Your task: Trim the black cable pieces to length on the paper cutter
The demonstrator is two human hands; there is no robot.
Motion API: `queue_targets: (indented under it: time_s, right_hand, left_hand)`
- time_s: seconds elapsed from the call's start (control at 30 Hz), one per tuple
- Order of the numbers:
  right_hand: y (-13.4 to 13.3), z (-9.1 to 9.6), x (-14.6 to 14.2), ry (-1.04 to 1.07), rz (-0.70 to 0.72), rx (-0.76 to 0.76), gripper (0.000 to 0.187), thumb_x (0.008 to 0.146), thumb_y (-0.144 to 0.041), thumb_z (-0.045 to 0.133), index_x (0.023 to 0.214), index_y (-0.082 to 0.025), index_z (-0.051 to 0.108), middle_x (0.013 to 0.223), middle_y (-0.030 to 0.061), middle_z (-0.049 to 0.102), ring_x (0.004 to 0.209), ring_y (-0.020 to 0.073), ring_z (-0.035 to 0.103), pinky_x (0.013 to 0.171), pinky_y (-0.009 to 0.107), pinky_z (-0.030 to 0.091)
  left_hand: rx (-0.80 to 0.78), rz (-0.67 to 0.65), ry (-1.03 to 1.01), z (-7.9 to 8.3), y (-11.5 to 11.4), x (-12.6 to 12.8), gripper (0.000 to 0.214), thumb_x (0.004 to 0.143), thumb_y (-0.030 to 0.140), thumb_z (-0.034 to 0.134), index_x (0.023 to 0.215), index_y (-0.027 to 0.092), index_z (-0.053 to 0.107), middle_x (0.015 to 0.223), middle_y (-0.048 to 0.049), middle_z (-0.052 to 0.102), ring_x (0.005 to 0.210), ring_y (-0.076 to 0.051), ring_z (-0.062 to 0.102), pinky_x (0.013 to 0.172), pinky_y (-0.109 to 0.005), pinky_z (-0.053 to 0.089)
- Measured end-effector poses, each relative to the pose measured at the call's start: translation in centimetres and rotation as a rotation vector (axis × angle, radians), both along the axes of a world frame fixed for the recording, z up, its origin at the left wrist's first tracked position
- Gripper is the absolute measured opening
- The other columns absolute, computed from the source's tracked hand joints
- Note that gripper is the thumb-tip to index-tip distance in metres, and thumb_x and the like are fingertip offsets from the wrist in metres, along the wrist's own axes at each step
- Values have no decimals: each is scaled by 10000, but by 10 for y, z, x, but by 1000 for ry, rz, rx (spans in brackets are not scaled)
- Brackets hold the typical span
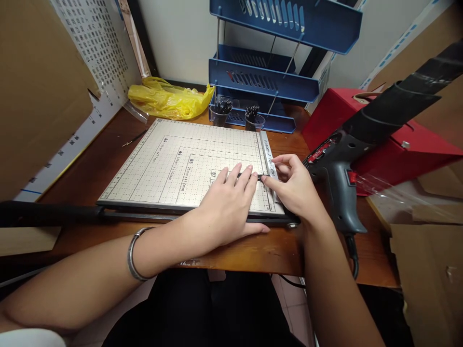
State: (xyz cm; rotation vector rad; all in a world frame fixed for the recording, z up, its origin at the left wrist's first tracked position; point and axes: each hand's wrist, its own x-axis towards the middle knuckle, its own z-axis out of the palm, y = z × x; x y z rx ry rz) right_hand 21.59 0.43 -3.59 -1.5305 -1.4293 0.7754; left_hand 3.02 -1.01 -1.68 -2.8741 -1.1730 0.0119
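We spread our left hand [229, 207] over thin black pieces [259, 178] on the paper cutter [144, 168], our right hand [296, 188] with its thumb at their end, pinch unclear; aligning looks unfinished, and how many remain we cannot tell.

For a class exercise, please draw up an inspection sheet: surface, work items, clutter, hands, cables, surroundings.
Surface: brown wooden table, pale marks near front edge.
Work items: thin black pieces on a gridded paper cutter; heat gun at right.
Clutter: yellow plastic bag, two clear cups of dark pieces.
Hands: left hand flat over the black pieces; right hand has its thumb at their visible end.
Cables: cord from the heat gun's handle.
Surroundings: blue rack behind, red box and cardboard right.
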Motion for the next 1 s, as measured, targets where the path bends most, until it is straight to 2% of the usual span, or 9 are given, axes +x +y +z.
queue_targets:
  time_s: [0.1, 0.23, 0.33, 0.47, 0.6, 0.83, 1.0]
  right_hand:
    - [0, 1, 0, 3, -1, -5, 446, 696, -303, 749, 1056, -246, 492, 974, 43, 723, 816, 215, 684, 709, 372, 524]
    - [-1, 1, 0, 35, 9, -3, 431, 728, -305, 725, 1081, -245, 484, 1062, 62, 722, 923, 219, 687, 789, 387, 531]
    - [-1, 0, 1, 55, 10, 1, 401, 736, -276, 688, 1079, -251, 482, 1026, 44, 716, 928, 215, 681, 808, 390, 529]
    - [1, -2, 2, 118, -18, -22, 362, 710, -239, 630, 1046, -263, 498, 886, -8, 676, 771, 185, 642, 678, 342, 503]
    - [2, 0, 1, 228, -58, -76, 322, 702, -238, 577, 1017, -259, 511, 784, -40, 619, 585, 132, 530, 544, 289, 418]
    - [0, 3, -2, 174, -14, -58, 431, 641, -229, 649, 1030, -249, 466, 926, 11, 687, 856, 209, 667, 712, 351, 495]
    - [0, 0, -1, 137, -18, -44, 415, 652, -223, 632, 1033, -252, 471, 897, -1, 666, 801, 194, 651, 656, 332, 474]
  left_hand:
    - [3, -1, -7, -1, 1, 0, 1151, 858, 845, 441, 1579, -33, 262, 1654, -270, 218, 1539, -451, 207, 1225, -577, 226]
    - [4, 1, -2, -1, 1, 0, 1153, 857, 846, 441, 1583, -29, 254, 1657, -267, 212, 1538, -452, 209, 1226, -577, 224]
    - [0, 0, 7, 0, 0, 0, 1158, 861, 847, 429, 1587, -34, 236, 1660, -265, 204, 1538, -451, 208, 1230, -577, 218]
    - [-2, 2, 10, 0, 0, 0, 1159, 862, 850, 420, 1587, -36, 235, 1661, -262, 204, 1541, -448, 201, 1231, -576, 218]
    - [3, 6, -2, 0, 0, -1, 1153, 860, 847, 434, 1585, -29, 247, 1659, -262, 218, 1541, -446, 204, 1229, -569, 222]
    - [-3, 3, -2, -1, -1, 0, 1155, 860, 846, 435, 1588, -29, 237, 1660, -263, 210, 1540, -449, 203, 1229, -575, 220]
    - [-6, 5, 4, 0, 0, 0, 1155, 861, 849, 427, 1591, -24, 234, 1663, -257, 204, 1541, -448, 198, 1232, -569, 218]
